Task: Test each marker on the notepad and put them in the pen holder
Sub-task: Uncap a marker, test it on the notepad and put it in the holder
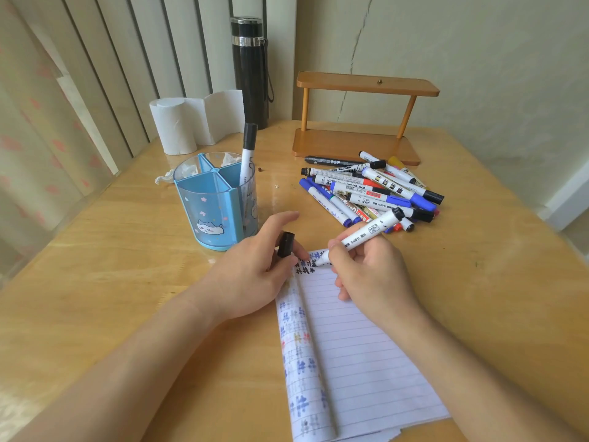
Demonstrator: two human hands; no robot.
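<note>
From my feed, a black insulated flask (250,71) with a silver band and a carry strap stands upright at the far edge of the wooden bench (111,282), against the vertical blinds (105,68). Just beside it, toward the far left corner, I see a white paper roll (173,127) standing on end with a loose sheet curling behind it. At the far right edge sits a small wooden two-tier stand (360,122), both its shelves bare. A crumpled tissue (164,179) lies on the bench near the left side. A tiny dark bead (260,169) rests between the flask and the stand.
</note>
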